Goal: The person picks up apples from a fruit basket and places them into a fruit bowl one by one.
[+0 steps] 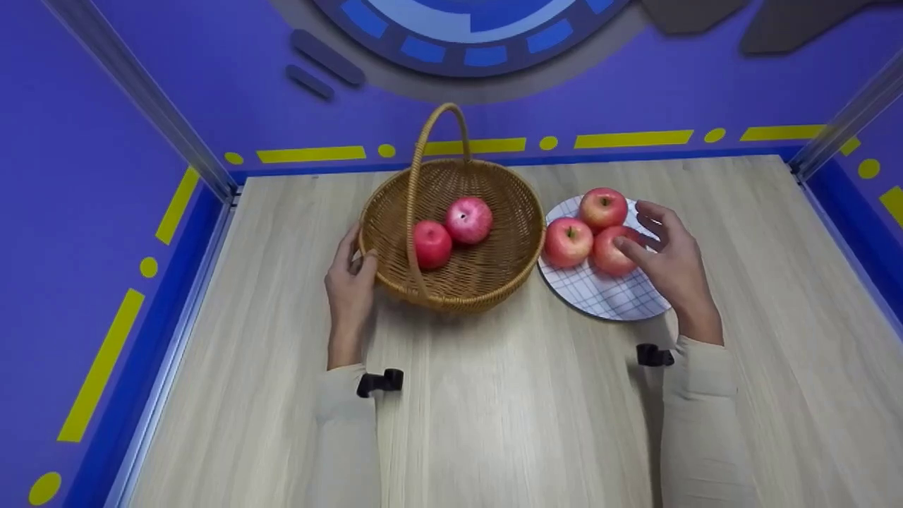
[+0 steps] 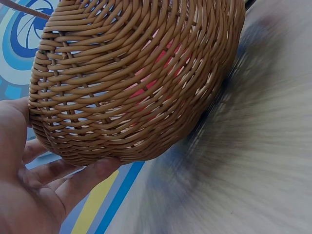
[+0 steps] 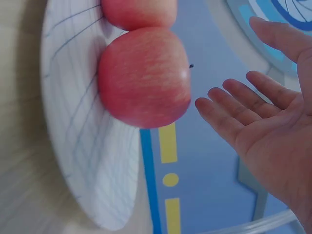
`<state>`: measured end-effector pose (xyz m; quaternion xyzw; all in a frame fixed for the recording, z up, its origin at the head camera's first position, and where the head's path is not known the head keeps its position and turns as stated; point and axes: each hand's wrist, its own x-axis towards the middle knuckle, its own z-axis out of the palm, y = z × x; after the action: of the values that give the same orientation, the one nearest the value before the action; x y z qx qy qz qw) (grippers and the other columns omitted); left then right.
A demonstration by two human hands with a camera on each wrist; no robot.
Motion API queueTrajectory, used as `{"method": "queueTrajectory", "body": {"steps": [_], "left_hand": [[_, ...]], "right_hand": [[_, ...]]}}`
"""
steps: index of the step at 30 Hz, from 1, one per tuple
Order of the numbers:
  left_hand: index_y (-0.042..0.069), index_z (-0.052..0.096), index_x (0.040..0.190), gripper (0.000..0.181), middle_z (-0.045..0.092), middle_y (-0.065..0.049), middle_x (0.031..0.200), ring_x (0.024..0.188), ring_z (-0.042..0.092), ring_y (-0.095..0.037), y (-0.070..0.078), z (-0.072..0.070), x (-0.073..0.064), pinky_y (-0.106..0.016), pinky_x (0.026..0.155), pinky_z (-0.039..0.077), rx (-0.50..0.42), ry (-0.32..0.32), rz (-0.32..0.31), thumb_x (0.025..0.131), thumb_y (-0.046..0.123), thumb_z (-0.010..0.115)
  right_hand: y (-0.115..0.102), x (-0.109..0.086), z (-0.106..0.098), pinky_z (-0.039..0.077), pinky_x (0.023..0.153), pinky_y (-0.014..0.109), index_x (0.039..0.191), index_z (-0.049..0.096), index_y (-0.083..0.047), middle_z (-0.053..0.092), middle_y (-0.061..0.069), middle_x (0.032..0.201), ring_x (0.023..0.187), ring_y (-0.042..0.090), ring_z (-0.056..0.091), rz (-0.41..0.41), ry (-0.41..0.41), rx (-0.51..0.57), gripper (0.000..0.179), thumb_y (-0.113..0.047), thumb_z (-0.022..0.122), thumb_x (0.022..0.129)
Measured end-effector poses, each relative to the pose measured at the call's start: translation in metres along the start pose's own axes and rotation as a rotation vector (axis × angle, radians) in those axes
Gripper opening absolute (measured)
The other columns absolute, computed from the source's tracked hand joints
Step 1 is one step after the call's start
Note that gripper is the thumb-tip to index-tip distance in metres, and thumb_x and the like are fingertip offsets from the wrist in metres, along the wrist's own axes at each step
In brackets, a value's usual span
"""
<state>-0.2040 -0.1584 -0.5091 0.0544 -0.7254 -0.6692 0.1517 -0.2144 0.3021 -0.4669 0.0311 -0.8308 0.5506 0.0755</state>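
Note:
A wicker basket [image 1: 462,286] with a tall arched handle stands left of centre. Two red apples lie inside it, one deep red [image 1: 432,247] and one pinker [image 1: 470,220]. My left hand [image 1: 351,289] grips the basket's left side, thumb at the rim and fingers against the outer weave [image 2: 122,92]. To the right, three red-yellow apples [image 1: 568,243] sit together on a round checked plate [image 1: 621,300]. Beside the nearest apple [image 1: 611,252] hovers my right hand [image 1: 674,264], thumb and fingers spread. In the right wrist view its fingertips are apart from the apple [image 3: 145,78].
Everything stands on a pale wood-grain table [image 1: 508,409]. Blue panels [image 1: 211,85] with yellow marks close off the back and both sides. The basket's handle [image 1: 450,107] rises near the back panel, and its right rim comes close to the plate.

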Motion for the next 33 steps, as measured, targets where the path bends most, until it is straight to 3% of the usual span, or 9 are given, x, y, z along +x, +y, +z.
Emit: {"method": "queueTrajectory", "body": {"steps": [5,14,19,26,29,33], "left_hand": [[0.025,0.054,0.158,0.056,0.057,-0.005,0.154,0.123,0.068,-0.028,0.001,0.000,0.000,-0.029,0.084,0.061,0.000,0.008,0.015,0.103,0.017,0.062],[0.023,0.056,0.157,0.056,0.059,-0.005,0.152,0.122,0.068,-0.029,0.003,0.002,0.000,-0.034,0.089,0.061,0.028,0.005,0.062,0.102,0.017,0.065],[0.021,0.057,0.156,0.056,0.059,-0.007,0.151,0.120,0.068,-0.026,0.004,0.003,-0.001,-0.032,0.089,0.061,0.044,0.016,0.093,0.101,0.014,0.066],[0.017,0.059,0.153,0.055,0.059,-0.010,0.151,0.119,0.068,-0.030,0.005,0.003,-0.001,-0.029,0.089,0.060,0.038,0.045,0.096,0.099,0.009,0.067],[0.014,0.060,0.153,0.056,0.057,-0.012,0.153,0.121,0.067,-0.034,0.004,0.005,-0.001,-0.033,0.092,0.059,0.034,0.057,0.099,0.098,0.006,0.066],[0.004,0.059,0.151,0.055,0.056,-0.018,0.153,0.122,0.065,-0.042,0.008,0.008,-0.001,-0.047,0.099,0.057,0.022,0.062,0.110,0.097,-0.002,0.064]], "right_hand": [[-0.012,0.005,0.005,0.044,0.114,0.047,0.158,0.044,-0.001,0.047,0.019,0.159,0.147,0.040,0.045,-0.067,-0.042,-0.027,0.073,-0.009,0.080,0.095],[-0.034,0.012,0.022,0.045,0.113,0.052,0.154,0.049,0.001,0.055,0.020,0.151,0.140,0.038,0.052,-0.174,-0.146,-0.104,0.069,-0.005,0.082,0.093],[-0.045,0.014,0.037,0.050,0.108,0.054,0.151,0.052,0.003,0.059,0.021,0.146,0.131,0.043,0.060,-0.226,-0.200,-0.101,0.068,-0.002,0.083,0.091],[-0.055,0.015,0.065,0.053,0.105,0.051,0.149,0.057,-0.001,0.059,0.019,0.145,0.130,0.039,0.061,-0.317,-0.264,-0.052,0.065,-0.001,0.084,0.089],[-0.054,0.017,0.077,0.051,0.107,0.053,0.149,0.057,-0.001,0.058,0.020,0.146,0.132,0.039,0.059,-0.351,-0.299,-0.052,0.065,-0.001,0.083,0.090],[-0.050,0.015,0.087,0.050,0.109,0.051,0.150,0.058,-0.003,0.060,0.014,0.148,0.135,0.032,0.056,-0.370,-0.292,-0.179,0.066,-0.005,0.086,0.090]]}}
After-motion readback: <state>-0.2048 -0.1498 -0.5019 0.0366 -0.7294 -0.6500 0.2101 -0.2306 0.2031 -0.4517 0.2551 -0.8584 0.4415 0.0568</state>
